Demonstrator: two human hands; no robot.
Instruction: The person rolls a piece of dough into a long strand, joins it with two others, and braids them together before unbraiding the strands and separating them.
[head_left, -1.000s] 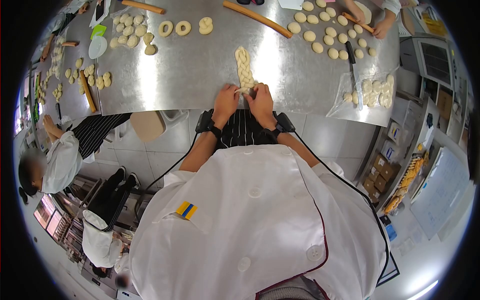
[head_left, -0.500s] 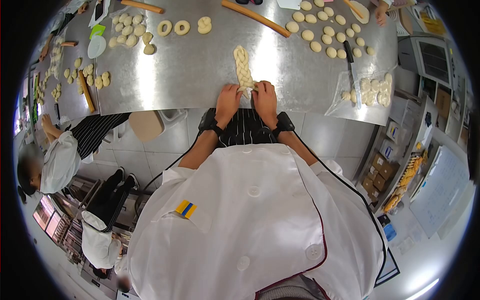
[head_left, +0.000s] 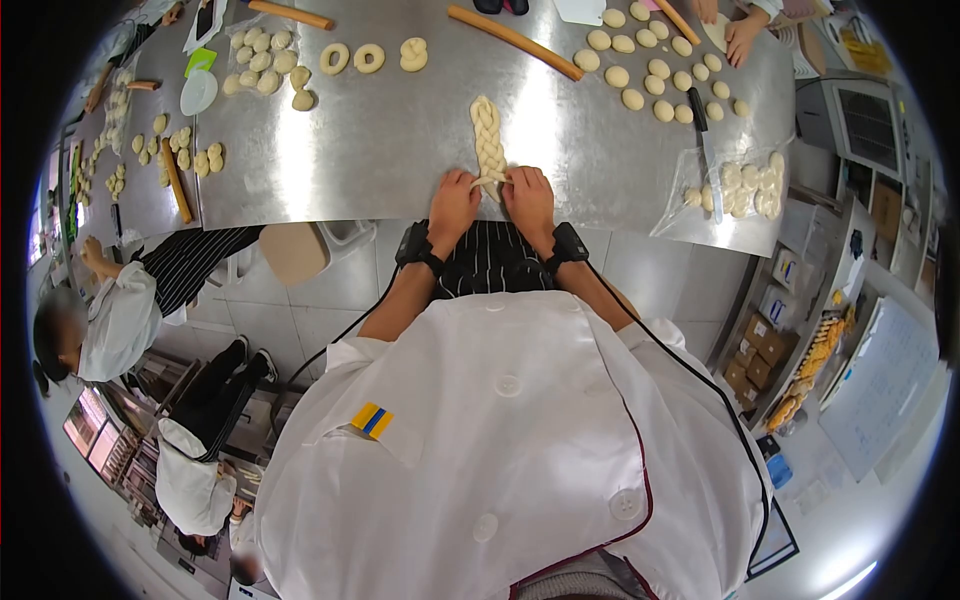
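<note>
A braided piece of dough [head_left: 487, 140] lies lengthwise on the steel table, its wide plaited end pointing away from me. At its near end, close to the table edge, thin strands cross between my two hands. My left hand [head_left: 456, 202] is closed on a strand at the braid's left side. Opposite it, my right hand [head_left: 529, 203] pinches a strand on the right, with fingers bent. The fingertips partly hide the strand ends. A short tip of dough hangs between the hands.
On the steel table [head_left: 380, 150] lie shaped dough rings [head_left: 369, 58], a rolling pin [head_left: 516, 42], loose dough balls [head_left: 632, 99], a knife [head_left: 706, 140] and bagged dough [head_left: 750, 188]. Another person's hand [head_left: 741, 40] works at the far right. A co-worker [head_left: 120, 320] stands at the left.
My hands stay at the braid's near end, where the strands now lie crossed between them. At the far right, another person's hands have moved further into view over a flat dough piece.
</note>
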